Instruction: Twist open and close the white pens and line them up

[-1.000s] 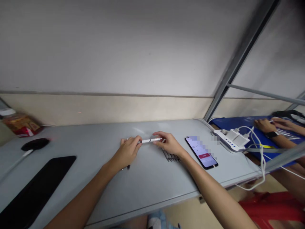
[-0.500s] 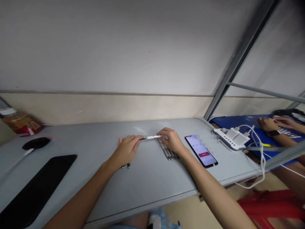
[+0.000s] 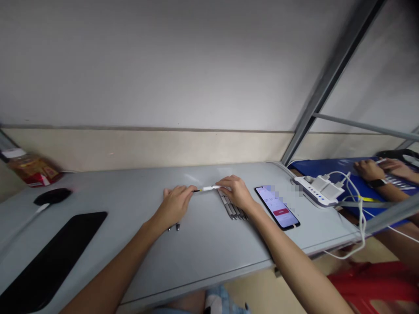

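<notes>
One pen (image 3: pixel 210 188), pinched at its ends by the left hand (image 3: pixel 176 203) and right hand (image 3: pixel 238 192), now shows more thin dark part (image 3: pixel 197 191), so it looks opened.

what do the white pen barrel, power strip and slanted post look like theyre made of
White pen barrel: probably smooth plastic, judging by its even white surface.
Power strip: likely hard plastic, white and grey, with moulded-looking rounded edges.
Slanted post: perhaps painted metal; its straight, crisp edges and grey finish suggest that, though looks alone cannot confirm it.
</notes>
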`<state>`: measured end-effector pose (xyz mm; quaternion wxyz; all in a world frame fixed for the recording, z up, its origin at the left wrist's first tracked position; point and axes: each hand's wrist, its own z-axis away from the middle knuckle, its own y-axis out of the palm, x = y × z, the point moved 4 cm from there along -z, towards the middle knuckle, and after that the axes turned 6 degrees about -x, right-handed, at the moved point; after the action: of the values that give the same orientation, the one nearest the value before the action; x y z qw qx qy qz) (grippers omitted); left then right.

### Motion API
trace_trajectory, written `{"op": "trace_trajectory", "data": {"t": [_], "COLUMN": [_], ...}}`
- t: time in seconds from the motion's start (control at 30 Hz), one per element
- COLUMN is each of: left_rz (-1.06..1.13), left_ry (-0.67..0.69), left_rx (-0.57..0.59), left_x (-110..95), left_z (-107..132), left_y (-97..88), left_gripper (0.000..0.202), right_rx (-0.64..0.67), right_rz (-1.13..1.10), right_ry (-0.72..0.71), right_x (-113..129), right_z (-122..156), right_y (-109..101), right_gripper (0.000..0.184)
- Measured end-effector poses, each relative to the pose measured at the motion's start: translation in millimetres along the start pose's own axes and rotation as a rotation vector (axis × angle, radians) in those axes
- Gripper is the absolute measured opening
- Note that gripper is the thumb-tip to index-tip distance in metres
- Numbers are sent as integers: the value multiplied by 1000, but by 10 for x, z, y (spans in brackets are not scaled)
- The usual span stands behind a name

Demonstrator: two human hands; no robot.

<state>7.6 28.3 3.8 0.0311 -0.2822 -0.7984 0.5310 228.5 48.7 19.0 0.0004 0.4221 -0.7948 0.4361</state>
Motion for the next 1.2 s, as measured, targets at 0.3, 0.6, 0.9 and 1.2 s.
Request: {"op": "trace_trajectory", "data": {"t": [0.3, 0.6, 0.9, 1.2], "left_rz": [24, 12, 28, 46], "left_ry": [43, 89, 110, 111], "left_rx": [18, -1, 16, -1], "left_x": [-34, -77, -92, -84], "left_z": [17, -17, 5, 2], "left_y": [42, -67, -40, -27], "left_gripper": [31, 29, 31, 32], "right_rx": [-40, 103, 184, 171], "right_rz": [-249, -673, -569, -578], "right_ry": [4, 314, 305, 267], "right_x": [182, 98, 138, 143], "right_z": [-7, 2, 13, 24], "right_y": [94, 124, 59, 57], "right_gripper": [19, 31, 32, 29]}}
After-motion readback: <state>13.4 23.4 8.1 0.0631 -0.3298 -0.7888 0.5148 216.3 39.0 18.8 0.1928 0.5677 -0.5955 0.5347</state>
